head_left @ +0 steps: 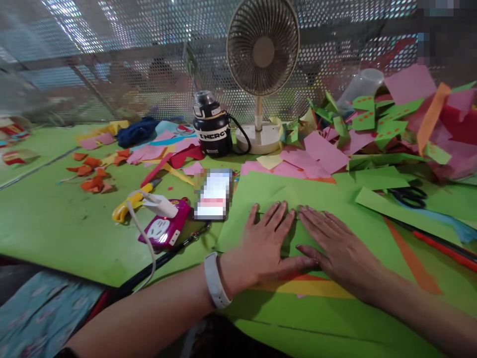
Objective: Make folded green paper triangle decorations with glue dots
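Note:
A sheet of light green paper [257,194] lies on the green table in front of me. Flat on it rests my left hand [266,246], fingers spread, with a pale band around the wrist. My right hand [331,243] is laid on the same sheet, its fingers stretched out and pointing up and left. The two thumbs meet or nearly meet between the hands. Yellow and orange paper [309,287] shows below the hands at the sheet's near edge. Part of the green sheet is hidden under my palms.
Left of the sheet are a phone [213,194], a magenta power strip [164,231] with a white plug, and a yellow-handled tool [130,204]. A black bottle [212,129] and a fan [263,54] stand behind. Paper scraps [324,149] and black-handled scissors [410,196] lie right.

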Action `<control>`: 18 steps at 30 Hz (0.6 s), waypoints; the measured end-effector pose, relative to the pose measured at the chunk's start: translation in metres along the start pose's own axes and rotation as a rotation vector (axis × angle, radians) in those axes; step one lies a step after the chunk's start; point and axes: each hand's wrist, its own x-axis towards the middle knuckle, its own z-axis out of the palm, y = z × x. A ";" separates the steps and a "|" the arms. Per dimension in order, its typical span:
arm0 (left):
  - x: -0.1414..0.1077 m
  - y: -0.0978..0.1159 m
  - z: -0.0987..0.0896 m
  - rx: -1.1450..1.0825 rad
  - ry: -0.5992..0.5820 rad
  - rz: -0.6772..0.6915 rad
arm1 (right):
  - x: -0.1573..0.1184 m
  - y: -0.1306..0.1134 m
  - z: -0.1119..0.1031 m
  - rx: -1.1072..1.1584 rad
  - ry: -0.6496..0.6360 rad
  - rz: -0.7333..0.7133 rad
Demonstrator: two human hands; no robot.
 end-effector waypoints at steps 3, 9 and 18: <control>0.000 -0.001 0.000 -0.010 0.001 0.000 | 0.000 0.000 -0.001 -0.008 0.010 -0.013; -0.001 -0.002 0.002 0.014 0.008 0.013 | 0.000 0.000 0.000 0.018 0.029 -0.012; 0.000 -0.002 0.001 0.011 0.014 0.009 | 0.003 -0.002 -0.011 0.007 -0.069 0.027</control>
